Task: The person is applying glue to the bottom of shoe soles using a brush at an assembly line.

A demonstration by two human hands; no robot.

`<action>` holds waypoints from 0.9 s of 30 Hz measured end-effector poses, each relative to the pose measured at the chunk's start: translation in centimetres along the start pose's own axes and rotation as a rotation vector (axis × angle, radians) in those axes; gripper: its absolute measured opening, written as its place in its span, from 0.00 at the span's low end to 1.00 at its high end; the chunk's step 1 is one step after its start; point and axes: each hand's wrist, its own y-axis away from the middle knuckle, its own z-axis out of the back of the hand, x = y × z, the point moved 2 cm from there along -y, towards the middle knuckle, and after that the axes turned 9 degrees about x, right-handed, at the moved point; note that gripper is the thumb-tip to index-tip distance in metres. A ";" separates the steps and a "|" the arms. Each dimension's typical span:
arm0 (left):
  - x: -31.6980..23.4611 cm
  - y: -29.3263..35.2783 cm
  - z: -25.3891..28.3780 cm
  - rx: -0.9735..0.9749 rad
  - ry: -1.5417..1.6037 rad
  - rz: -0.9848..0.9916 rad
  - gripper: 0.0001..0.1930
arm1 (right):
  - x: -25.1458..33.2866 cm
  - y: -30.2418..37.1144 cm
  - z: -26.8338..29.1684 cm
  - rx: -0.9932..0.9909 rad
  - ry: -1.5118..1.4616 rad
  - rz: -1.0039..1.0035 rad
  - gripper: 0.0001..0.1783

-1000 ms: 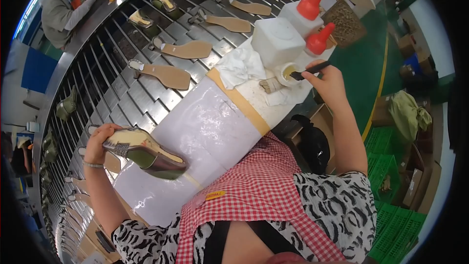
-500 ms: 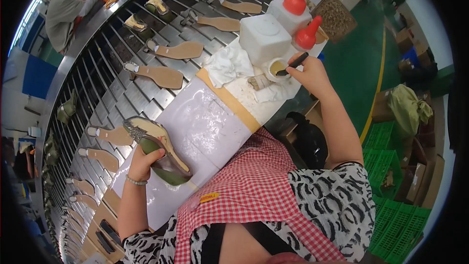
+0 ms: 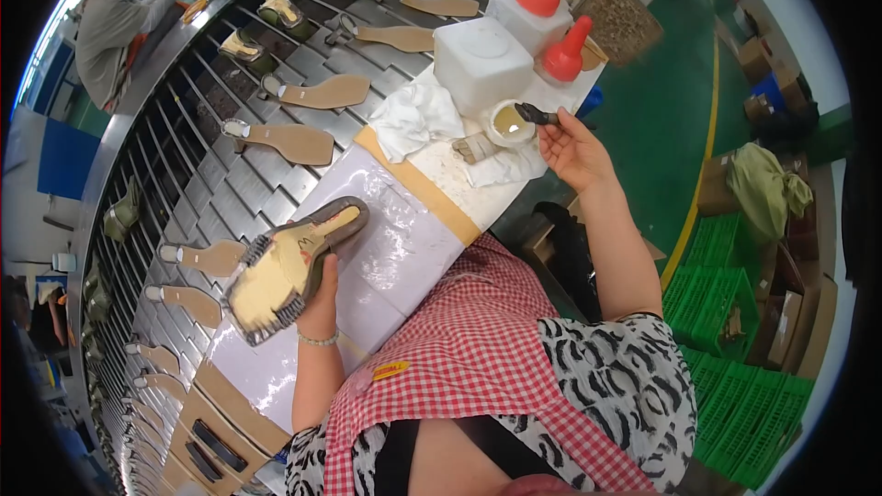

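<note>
A long curved conveyor of metal slats [image 3: 175,174] is seen beyond both hands, loaded with flat tan insoles [image 3: 317,92] and a few shoes on lasts; a second person in a grey top [image 3: 110,23] is placed at its far end. Nearer than the belt, a white glossy work board [image 3: 404,239] with a tan tape band across it is laid under the left hand.

Well to the right of the right hand, green plastic crates [image 3: 735,349] and brown cardboard boxes [image 3: 799,312] are stacked on the green floor. No label can be made out on them.

A shoe on a last [image 3: 289,266], sole side up and tan-yellow inside a dark fringed edge, is gripped from below by the left hand [image 3: 322,298], the fingers closed around its right side, just above the board.

Left of and beyond the right hand, a white square plastic container [image 3: 478,64] and two white bottles with red cone caps [image 3: 551,0] are grouped; a woven basket [image 3: 620,23] is set behind them. A crumpled white cloth [image 3: 418,119] is lying left of these.

A small dark brush [image 3: 537,115] is pinched in the closed fingers of the right hand [image 3: 574,152], its tip held over a small round white glue pot [image 3: 508,121] just left of that hand.
</note>
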 end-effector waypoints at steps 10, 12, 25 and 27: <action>-8.9 1.4 -1.5 0.183 0.823 0.438 0.46 | -0.3 3.3 -1.9 0.282 -0.213 0.066 0.09; -6.4 2.7 -3.1 0.171 0.193 0.067 0.45 | -1.5 6.9 -6.5 0.396 0.043 0.166 0.10; -3.6 4.3 -5.7 0.086 0.320 -0.182 0.43 | -10.5 13.4 -15.3 0.835 0.684 0.195 0.12; -3.5 4.4 -5.7 0.069 0.319 -0.206 0.43 | -9.8 13.7 -15.7 0.853 0.965 0.500 0.11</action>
